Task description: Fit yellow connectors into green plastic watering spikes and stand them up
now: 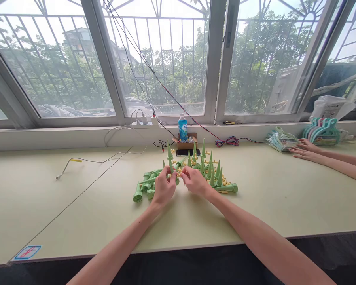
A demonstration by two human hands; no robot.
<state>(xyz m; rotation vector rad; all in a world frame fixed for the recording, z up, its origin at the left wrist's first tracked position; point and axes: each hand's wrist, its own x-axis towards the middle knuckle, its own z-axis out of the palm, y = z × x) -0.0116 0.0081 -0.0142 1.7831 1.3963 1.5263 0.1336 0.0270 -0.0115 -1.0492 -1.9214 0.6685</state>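
My left hand (165, 188) is closed around a green cone-shaped plastic spike (171, 166), its point upward. Close beside it, my right hand (195, 181) pinches a small yellow plastic piece (178, 172) at the spike's side; the fingers partly hide it. To the left lie several loose green spikes (137, 195) with round threaded ends. Several others stand upright on the right, one of them a green spike (219, 177) with small yellow pieces (226, 182) scattered around it.
Behind the spikes are a phone (188, 152), a small cardboard box (191, 145) and a blue bottle (183, 128). Cables (228, 141) lie along the sill. At right, another person's hands (310, 152) touch packaged hangers (281, 140). A white cable (86, 160) crosses the table's left side.
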